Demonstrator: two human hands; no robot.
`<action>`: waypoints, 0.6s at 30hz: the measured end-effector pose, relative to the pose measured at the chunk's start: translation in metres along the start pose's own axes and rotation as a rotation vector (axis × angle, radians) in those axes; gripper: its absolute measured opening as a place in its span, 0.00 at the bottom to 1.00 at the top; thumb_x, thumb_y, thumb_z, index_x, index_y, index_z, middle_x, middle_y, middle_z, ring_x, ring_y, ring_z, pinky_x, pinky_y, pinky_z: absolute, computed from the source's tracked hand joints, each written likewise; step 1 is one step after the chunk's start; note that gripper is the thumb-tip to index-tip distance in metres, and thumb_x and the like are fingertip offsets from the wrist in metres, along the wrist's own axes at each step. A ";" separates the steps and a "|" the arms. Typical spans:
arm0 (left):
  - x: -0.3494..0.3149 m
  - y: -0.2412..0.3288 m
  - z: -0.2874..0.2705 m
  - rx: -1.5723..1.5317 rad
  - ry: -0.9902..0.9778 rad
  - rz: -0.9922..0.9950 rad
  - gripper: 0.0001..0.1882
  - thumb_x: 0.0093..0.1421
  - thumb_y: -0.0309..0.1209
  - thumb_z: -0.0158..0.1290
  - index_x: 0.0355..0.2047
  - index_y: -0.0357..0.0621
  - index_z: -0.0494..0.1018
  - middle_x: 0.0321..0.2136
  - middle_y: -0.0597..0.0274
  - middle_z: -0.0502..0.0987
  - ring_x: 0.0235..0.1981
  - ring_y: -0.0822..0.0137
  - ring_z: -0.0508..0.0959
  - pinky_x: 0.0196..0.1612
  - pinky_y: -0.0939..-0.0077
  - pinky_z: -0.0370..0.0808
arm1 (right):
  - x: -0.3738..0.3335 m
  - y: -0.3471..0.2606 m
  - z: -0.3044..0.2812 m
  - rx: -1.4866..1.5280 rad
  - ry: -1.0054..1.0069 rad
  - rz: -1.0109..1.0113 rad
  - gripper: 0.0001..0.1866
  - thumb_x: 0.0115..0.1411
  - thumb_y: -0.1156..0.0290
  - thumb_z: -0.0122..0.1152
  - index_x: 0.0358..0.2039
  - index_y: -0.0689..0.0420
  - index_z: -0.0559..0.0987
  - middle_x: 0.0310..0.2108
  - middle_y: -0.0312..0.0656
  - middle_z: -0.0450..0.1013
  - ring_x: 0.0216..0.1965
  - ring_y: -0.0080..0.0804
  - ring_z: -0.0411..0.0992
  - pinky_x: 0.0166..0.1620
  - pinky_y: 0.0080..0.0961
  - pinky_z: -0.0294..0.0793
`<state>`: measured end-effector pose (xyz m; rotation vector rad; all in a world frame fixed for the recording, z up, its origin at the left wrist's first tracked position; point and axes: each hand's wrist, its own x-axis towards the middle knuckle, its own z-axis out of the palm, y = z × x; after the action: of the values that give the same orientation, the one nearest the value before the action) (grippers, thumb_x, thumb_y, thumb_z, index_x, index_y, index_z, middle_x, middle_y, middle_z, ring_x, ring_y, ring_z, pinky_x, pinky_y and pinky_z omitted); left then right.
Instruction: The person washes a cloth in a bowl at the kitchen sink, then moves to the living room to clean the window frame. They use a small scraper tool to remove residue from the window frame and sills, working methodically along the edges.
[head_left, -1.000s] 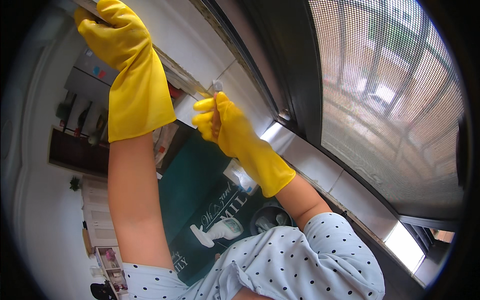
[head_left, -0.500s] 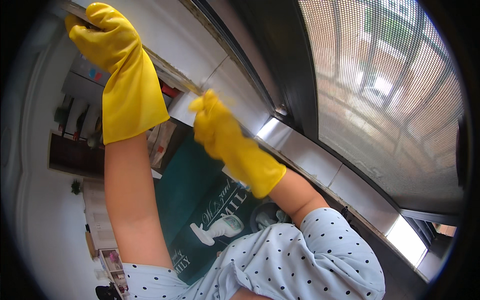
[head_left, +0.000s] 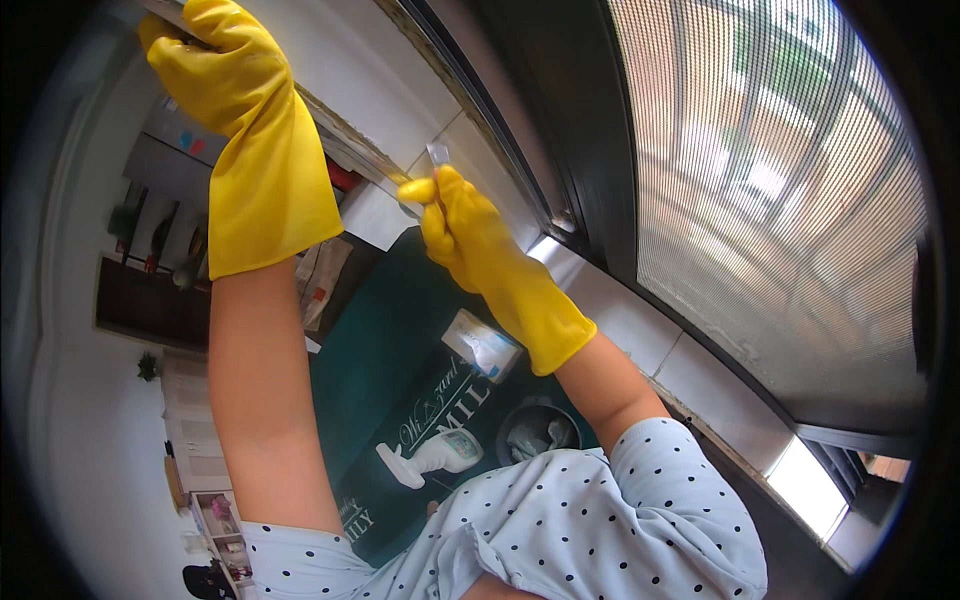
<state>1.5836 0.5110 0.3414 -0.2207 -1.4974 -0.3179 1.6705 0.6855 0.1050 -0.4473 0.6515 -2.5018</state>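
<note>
Both my hands wear yellow rubber gloves. At the upper left, my left hand (head_left: 225, 70) is closed round a long narrow strip (head_left: 345, 143), which slants down toward the right glove beside white tiles. My right hand (head_left: 460, 225) is closed on a small tool with a flat, greyish, see-through tip (head_left: 437, 154). Its tip sticks up past the fingers, over the tiled ledge (head_left: 470, 150). The tool's grip is hidden in the glove, so its exact kind does not show. The right thumb points left, close to the strip's lower end.
Below my arms lies a dark green mat (head_left: 370, 340) with a white spray bottle (head_left: 430, 457), a white-and-blue packet (head_left: 480, 345) and a dark bowl (head_left: 540, 430) holding crumpled grey stuff. A black-framed mesh window screen (head_left: 770, 220) fills the right. Shelves (head_left: 155, 240) stand at the left.
My right hand has moved slightly up and right, off the strip, and the tool's tip now shows. The packet and bowl have come into fuller view. My left hand keeps its hold.
</note>
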 end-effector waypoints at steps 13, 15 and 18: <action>-0.003 0.019 -0.003 -0.230 -0.072 -0.100 0.10 0.69 0.32 0.41 0.36 0.40 0.70 0.26 0.69 0.66 0.26 0.75 0.62 0.32 0.83 0.64 | 0.000 0.002 -0.018 -0.328 0.123 -0.206 0.28 0.71 0.44 0.43 0.29 0.54 0.79 0.20 0.33 0.68 0.22 0.20 0.63 0.29 0.17 0.62; -0.003 0.017 -0.002 -0.328 -0.083 -0.150 0.10 0.69 0.32 0.41 0.36 0.40 0.70 0.26 0.68 0.66 0.26 0.75 0.62 0.31 0.82 0.64 | 0.011 -0.006 -0.018 -0.340 0.071 -0.341 0.27 0.71 0.44 0.45 0.28 0.53 0.79 0.20 0.32 0.68 0.22 0.19 0.63 0.29 0.17 0.61; -0.004 0.013 -0.003 -0.468 -0.097 -0.232 0.10 0.69 0.32 0.42 0.36 0.39 0.70 0.25 0.68 0.66 0.25 0.75 0.62 0.30 0.81 0.64 | 0.006 -0.007 -0.020 -0.322 0.028 -0.287 0.26 0.70 0.44 0.47 0.30 0.53 0.79 0.22 0.33 0.71 0.23 0.19 0.63 0.29 0.17 0.62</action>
<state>1.5905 0.5225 0.3379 -0.4400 -1.5305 -0.8561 1.6543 0.6945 0.0936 -0.6649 1.0765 -2.6790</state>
